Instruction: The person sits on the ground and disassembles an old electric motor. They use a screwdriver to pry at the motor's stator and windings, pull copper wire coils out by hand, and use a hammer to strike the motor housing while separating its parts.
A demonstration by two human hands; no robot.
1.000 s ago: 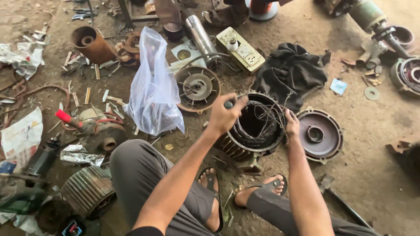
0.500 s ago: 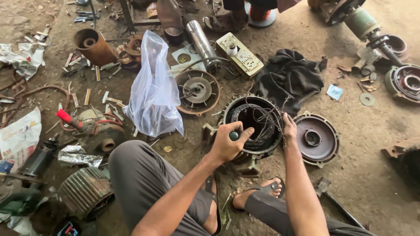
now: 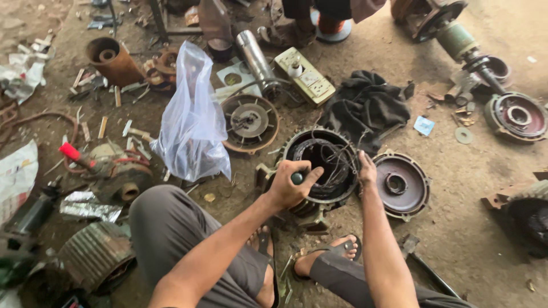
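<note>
Your left hand [image 3: 290, 187] is fisted round a dark tool handle [image 3: 297, 178] at the near rim of the round, dark metal motor housing with loose wire windings [image 3: 322, 165]; your right hand [image 3: 366, 171] lies flat against its right side; rusty round end cover [image 3: 401, 183] just right of that hand; clear plastic bag [image 3: 193, 117] left of both.

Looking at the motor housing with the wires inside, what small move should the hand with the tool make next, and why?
Probably lower the tool tip into the motor housing, toward the loose dark wires. The left hand grips the tool at the near rim, above the opening, while the right hand steadies the far rim, so the housing looks braced for prying.
</note>
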